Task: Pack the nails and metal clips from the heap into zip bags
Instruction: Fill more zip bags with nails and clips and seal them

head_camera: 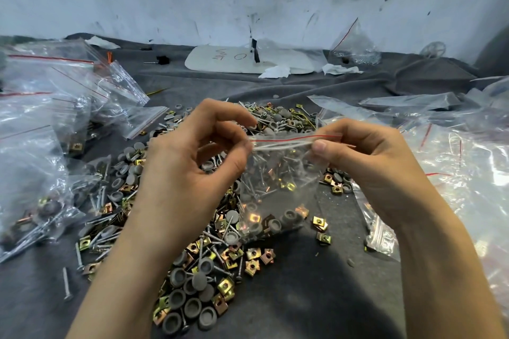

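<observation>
Pinching the left end of the red-lined seal (pixel 283 138) between thumb and forefinger, the left hand (pixel 192 162) holds a small zip bag (pixel 278 181) over the heap (pixel 198 270). The right hand (pixel 366 162) pinches the seal's right end the same way. The bag hangs just above the heap's middle, with nails, clips and caps settled in its lower part. The heap lies spread on grey cloth (pixel 316 297), mixing nails (pixel 212 237), metal clips (pixel 253 253) and grey caps (pixel 192 307). Left of the heap sit filled bags (pixel 41 146). Right of it lie empty bags (pixel 454 159). Beyond it lies a white board (pixel 220 60).
</observation>
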Tool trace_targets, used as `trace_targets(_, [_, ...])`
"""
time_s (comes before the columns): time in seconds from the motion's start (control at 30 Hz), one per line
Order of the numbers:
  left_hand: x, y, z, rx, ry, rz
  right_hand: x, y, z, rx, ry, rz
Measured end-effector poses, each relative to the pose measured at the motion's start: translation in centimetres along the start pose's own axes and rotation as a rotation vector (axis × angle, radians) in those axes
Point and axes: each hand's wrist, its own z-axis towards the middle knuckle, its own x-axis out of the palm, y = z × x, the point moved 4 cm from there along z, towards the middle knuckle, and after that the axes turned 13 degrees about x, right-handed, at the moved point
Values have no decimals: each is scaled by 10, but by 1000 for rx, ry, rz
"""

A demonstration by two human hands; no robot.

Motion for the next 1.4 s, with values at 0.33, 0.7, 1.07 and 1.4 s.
trace_targets(0.33, [0, 0, 1, -54, -12, -31, 4, 0, 1, -21, 20, -10])
trace_targets(0.7, [3, -2, 1, -94, -7, -102, 10, 5, -2, -91, 85, -74])
trace_targets(1.07, [8, -2, 1, -74, 22, -87, 16, 9, -4, -95, 76, -111])
trace_targets(1.4, [15, -2, 1, -28, 52, -99, 27, 14, -7, -121, 107, -152])
